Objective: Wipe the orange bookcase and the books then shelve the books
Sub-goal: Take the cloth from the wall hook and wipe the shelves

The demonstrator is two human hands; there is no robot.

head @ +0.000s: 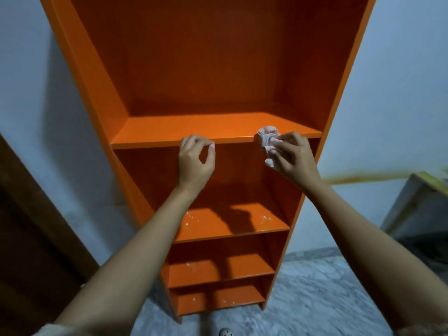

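Observation:
The orange bookcase (213,69) stands upright before me, its shelves holding no books. My right hand (292,157) grips a crumpled white and pink cloth (266,139) against the front edge of the upper shelf (169,132), near its right end. My left hand (195,161) hovers at the same front edge near the middle, fingers loosely curled, thumb and fingertips close together, holding nothing that I can see. White specks lie on the lower shelves (198,221). No books are in view.
A dark wooden door (29,226) stands at the left. A pale wall flanks the bookcase. At the right sits a grey piece of furniture with a yellow top (421,197). A marbled grey floor (315,299) lies below, with a shoe tip (225,332).

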